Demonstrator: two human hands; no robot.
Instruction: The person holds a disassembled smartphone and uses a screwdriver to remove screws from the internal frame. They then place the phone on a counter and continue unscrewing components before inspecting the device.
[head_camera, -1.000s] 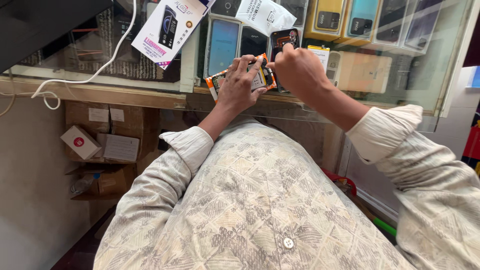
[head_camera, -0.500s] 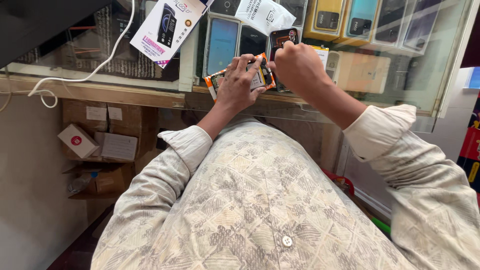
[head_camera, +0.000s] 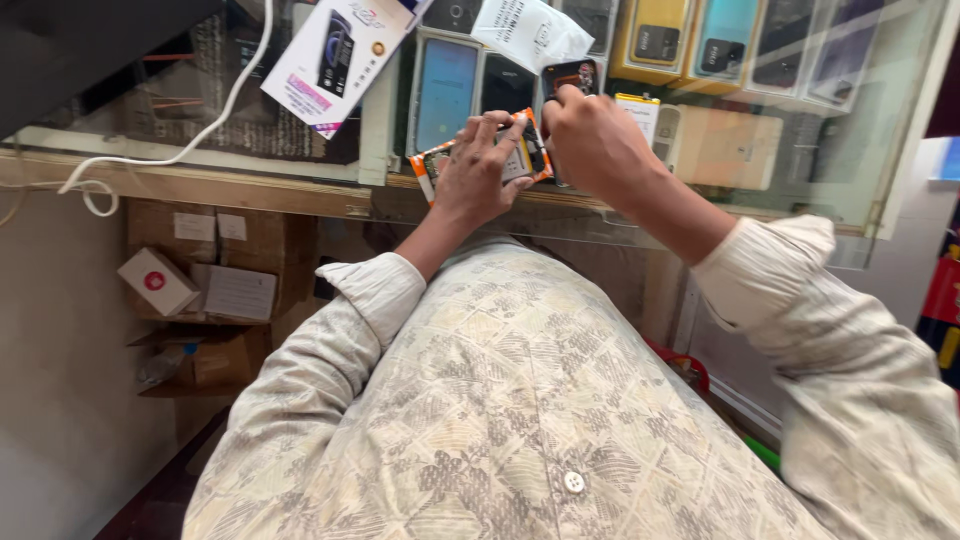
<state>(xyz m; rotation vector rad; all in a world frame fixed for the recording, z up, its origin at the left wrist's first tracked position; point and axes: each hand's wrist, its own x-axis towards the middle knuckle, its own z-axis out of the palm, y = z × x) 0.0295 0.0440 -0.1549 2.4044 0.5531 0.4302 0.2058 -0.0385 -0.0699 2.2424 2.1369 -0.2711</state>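
Both my hands close on an opened phone with an orange frame (head_camera: 487, 160), held just above the near edge of the glass counter (head_camera: 800, 180). From the head camera, my left hand (head_camera: 478, 180) lies over the phone's middle, fingers curled down on it and thumb tucked under, so only the orange ends show at either side. My right hand (head_camera: 595, 145) pinches at the phone's right end, fingertips pressed together there; whether something small sits between them I cannot tell. Under the glass lie phone boxes, one yellow (head_camera: 655, 40). On top rest a white packet (head_camera: 335, 60) and a white cable (head_camera: 180, 150). Below the counter stand cardboard boxes (head_camera: 215, 290).
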